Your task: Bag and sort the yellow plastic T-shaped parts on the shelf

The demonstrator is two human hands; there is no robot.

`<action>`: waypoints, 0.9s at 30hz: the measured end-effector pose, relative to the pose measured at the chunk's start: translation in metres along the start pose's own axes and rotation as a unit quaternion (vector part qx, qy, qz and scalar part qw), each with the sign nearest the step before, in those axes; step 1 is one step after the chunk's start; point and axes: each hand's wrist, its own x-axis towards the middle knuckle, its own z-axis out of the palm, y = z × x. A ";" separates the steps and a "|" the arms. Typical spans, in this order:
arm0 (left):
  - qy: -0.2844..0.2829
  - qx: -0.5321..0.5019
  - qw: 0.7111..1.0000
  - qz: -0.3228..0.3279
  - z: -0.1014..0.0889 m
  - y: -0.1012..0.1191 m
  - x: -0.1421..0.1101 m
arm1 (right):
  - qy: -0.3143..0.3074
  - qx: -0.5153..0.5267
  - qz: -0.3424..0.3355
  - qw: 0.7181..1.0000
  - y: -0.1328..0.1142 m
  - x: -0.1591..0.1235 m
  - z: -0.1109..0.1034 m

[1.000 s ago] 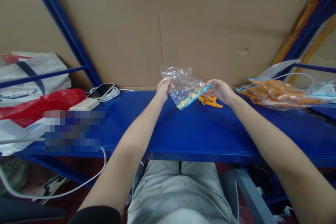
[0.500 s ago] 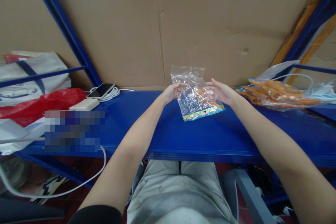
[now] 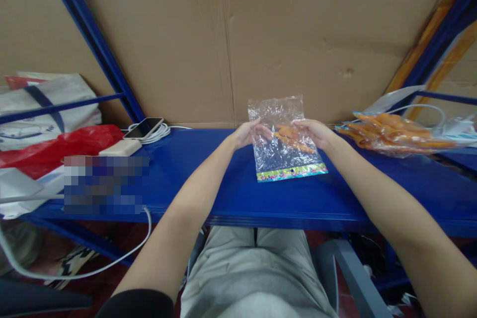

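Note:
A clear plastic bag [image 3: 278, 156] with a colourful printed strip along its near edge is spread between my hands, above the blue shelf [image 3: 231, 184]. Inside it lies an orange thing [image 3: 292, 139] of irregular shape, whose kind I cannot make out. My left hand [image 3: 250, 134] grips the bag's left side, the thumb on top and the other fingers showing through the film. At the right side, my right hand [image 3: 311, 131] pinches the bag near the orange thing, its fingers partly behind the plastic.
To the right lie more bagged orange things [image 3: 395, 134]. On the left are a phone [image 3: 144, 129] on a coiled white cable [image 3: 158, 134], a white block [image 3: 121, 148], a red plastic bag [image 3: 74, 144] and a canvas bag [image 3: 44, 104]. A cardboard wall [image 3: 261, 35] stands behind the shelf.
The bag has been spread flatter and wider, its printed strip moving slightly nearer and to the right. The orange thing inside shows more plainly. Both hands have shifted only a little.

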 end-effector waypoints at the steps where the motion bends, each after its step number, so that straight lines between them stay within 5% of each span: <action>1: 0.028 -0.010 0.999 0.010 -0.001 0.000 0.001 | 0.005 0.006 -0.009 1.000 0.000 0.001 0.000; 6: 0.140 -0.045 0.988 0.036 -0.007 0.001 0.004 | 0.084 0.055 -0.064 0.993 -0.004 0.004 -0.004; 19: 0.038 -0.052 0.998 -0.013 0.020 0.005 -0.004 | 0.201 0.285 -0.135 0.927 -0.003 0.020 -0.010; 27: 0.124 -0.112 0.986 0.000 0.031 0.001 0.010 | 0.208 0.273 -0.193 0.919 0.009 0.028 -0.010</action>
